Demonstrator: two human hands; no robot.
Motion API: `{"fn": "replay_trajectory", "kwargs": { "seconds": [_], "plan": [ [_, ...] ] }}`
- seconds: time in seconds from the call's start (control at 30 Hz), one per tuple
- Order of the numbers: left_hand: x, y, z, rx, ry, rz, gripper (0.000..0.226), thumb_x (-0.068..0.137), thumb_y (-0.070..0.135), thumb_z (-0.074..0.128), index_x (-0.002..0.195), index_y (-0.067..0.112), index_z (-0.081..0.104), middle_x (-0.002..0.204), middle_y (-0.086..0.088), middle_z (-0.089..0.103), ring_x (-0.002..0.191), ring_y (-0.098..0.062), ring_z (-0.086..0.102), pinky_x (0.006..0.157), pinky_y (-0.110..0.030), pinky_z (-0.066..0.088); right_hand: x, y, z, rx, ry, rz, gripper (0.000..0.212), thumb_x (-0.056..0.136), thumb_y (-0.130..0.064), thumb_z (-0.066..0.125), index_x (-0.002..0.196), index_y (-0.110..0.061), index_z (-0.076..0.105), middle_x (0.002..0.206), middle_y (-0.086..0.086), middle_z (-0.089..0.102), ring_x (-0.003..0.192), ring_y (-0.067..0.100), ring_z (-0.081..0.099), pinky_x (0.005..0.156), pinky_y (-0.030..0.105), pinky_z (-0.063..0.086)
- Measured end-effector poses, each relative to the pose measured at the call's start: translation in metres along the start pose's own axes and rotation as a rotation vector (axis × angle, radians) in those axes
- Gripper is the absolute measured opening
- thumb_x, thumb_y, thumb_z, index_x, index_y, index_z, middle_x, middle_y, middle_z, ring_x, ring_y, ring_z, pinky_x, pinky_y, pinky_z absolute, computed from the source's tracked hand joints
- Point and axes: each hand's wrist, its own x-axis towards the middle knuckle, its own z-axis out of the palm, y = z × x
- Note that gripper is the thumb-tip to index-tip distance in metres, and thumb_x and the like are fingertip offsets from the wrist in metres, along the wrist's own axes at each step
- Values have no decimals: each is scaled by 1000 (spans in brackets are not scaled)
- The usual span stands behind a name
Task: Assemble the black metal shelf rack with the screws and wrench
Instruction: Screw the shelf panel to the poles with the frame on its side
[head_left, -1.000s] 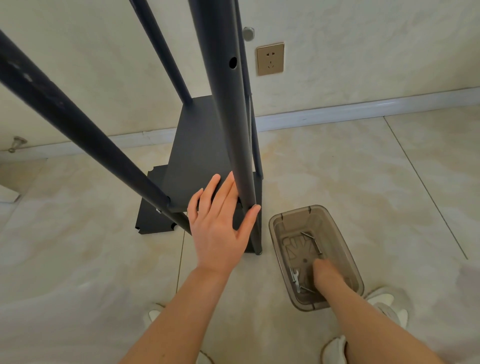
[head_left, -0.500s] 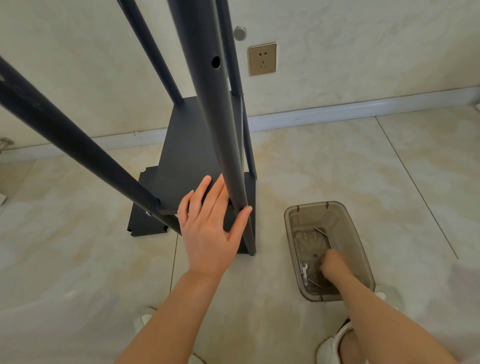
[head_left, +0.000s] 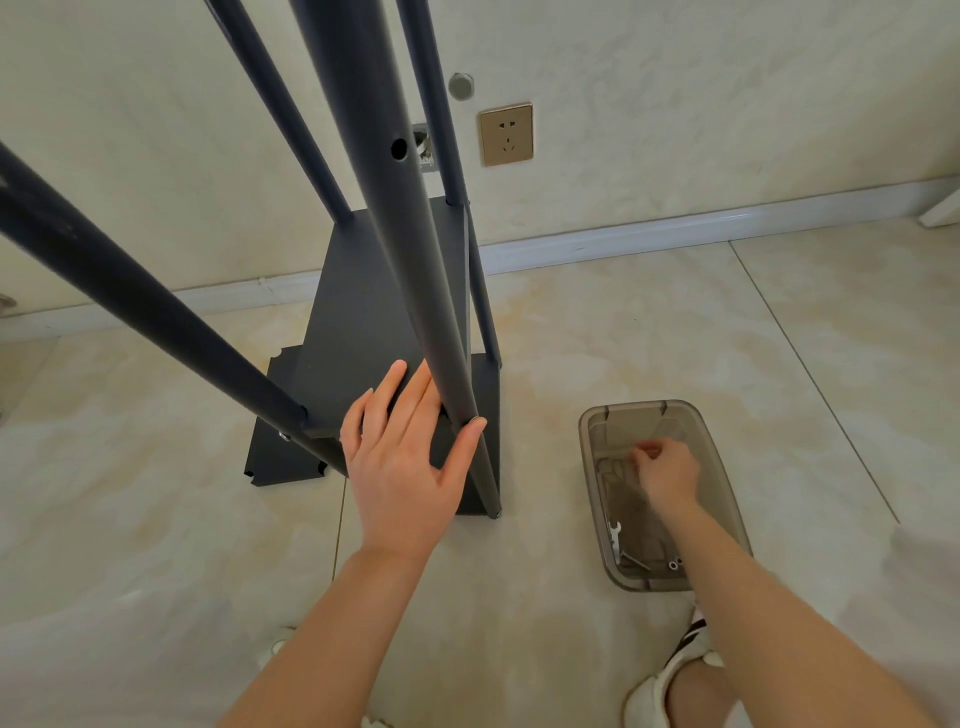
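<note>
Against smooth round black tube rests left hand.

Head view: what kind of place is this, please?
Probably a room in a home: a tiled floor, a wall socket on a plastered wall, and a white baseboard.

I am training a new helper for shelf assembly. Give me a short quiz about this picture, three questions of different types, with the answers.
1. True or false: the left hand lies flat on the shelf, its thumb against a post.
2. Where is the wrench? A: in the bin. B: on the floor. C: on the shelf.
3. Which hand is over the bin, fingers curled?
Key: 1 true; 2 A; 3 the right hand.
</note>
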Motion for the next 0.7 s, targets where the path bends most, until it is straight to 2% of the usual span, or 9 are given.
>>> {"fn": "replay_trajectory", "kwargs": {
  "seconds": [0.07, 0.1, 0.2, 0.27, 0.33, 0.4, 0.57, 0.7],
  "plan": [
    [0, 0, 0, -5, 3, 0, 47, 99, 53, 48, 119, 17, 71, 131, 0, 66, 135, -23, 49, 112, -48, 35, -5, -17, -3, 155, 43, -5, 12, 91, -11, 67, 101, -5, 71, 85, 8, 70, 81, 23, 67, 66, 24, 47],
    [0, 0, 0, -10, 2, -2, 47, 99, 53, 48, 119, 17, 71, 131, 1, 66, 136, -22, 49, 112, -48, 35, -8, -25, -4, 237, 52, -4, 11, 89, -9, 69, 99, -5, 71, 83, 6, 69, 80, 23, 67, 66, 25, 50],
    [1, 0, 1, -21, -2, -5, 45, 99, 52, 49, 121, 18, 70, 134, 3, 64, 138, -21, 47, 114, -46, 33, -22, -46, -5, 413, 67, -25, 11, 87, -8, 71, 98, -7, 70, 88, 10, 71, 83, 25, 68, 79, 37, 56],
    [1, 0, 1, -20, -7, -6, 45, 99, 52, 50, 123, 19, 69, 135, 4, 63, 139, -19, 45, 115, -43, 31, -35, -60, -3, 497, 43, -67, 7, 88, -9, 71, 95, -11, 70, 89, 10, 72, 82, 22, 67, 78, 33, 56],
    [1, 0, 0, -19, -18, -12, 46, 99, 52, 50, 125, 19, 69, 136, 5, 62, 140, -19, 44, 117, -41, 28, -51, -77, 2, 567, -24, -123, 7, 91, -11, 67, 90, -18, 67, 87, 6, 73, 79, 17, 68, 70, 25, 56],
    [2, 1, 0, -17, -26, -20, 48, 99, 53, 49, 126, 19, 68, 137, 5, 62, 140, -18, 44, 117, -40, 27, -68, -94, 10, 610, -115, -156, 5, 95, -14, 62, 95, -18, 65, 87, 4, 73, 79, 16, 70, 67, 22, 57],
    [4, 5, -4, -3, -42, -32, 54, 99, 56, 45, 127, 16, 69, 137, 3, 62, 139, -18, 45, 117, -36, 25, -106, -133, 29, 626, -367, -249, 8, 101, -20, 53, 100, -15, 59, 84, 1, 74, 82, 17, 72, 78, 28, 59],
    [6, 7, -8, -2, -65, -47, 56, 99, 57, 43, 129, 17, 67, 137, 4, 62, 140, -17, 44, 118, -32, 20, -125, -151, 40, 575, -462, -225, 19, 103, -23, 49, 112, -9, 57, 105, 11, 68, 99, 26, 67, 90, 40, 56]
  ]
}}
